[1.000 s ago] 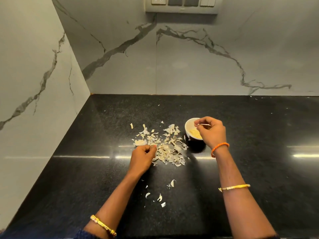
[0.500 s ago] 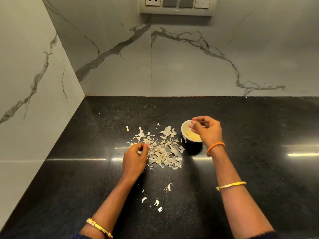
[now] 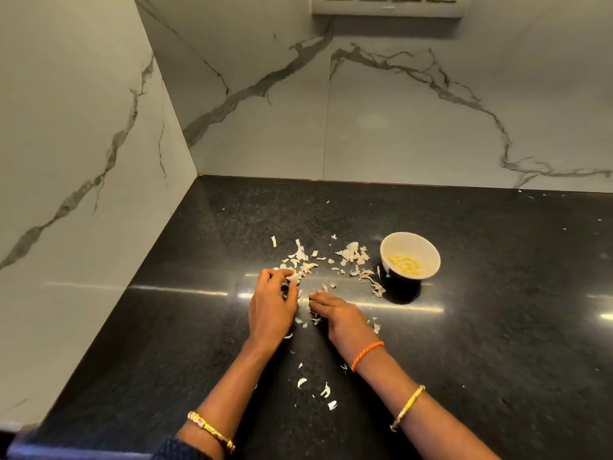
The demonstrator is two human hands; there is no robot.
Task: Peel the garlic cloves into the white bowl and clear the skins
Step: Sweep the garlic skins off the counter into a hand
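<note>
A small white bowl stands on the black counter and holds peeled yellowish garlic cloves. Pale garlic skins lie scattered to the left of the bowl. My left hand lies on the counter among the skins, and its curled fingers grip a clump of them. My right hand lies close beside it, palm down, fingertips pressing on the counter against skins between the two hands. The bowl sits apart from both hands, to the right and farther back.
A few loose skins lie nearer to me between my forearms. The black counter runs into a corner of marble walls at the left and back. A switch panel hangs on the back wall.
My right hand has left the bowl and come down onto the counter beside my left hand. The left hand now grips skins, and the pile is more spread out.
</note>
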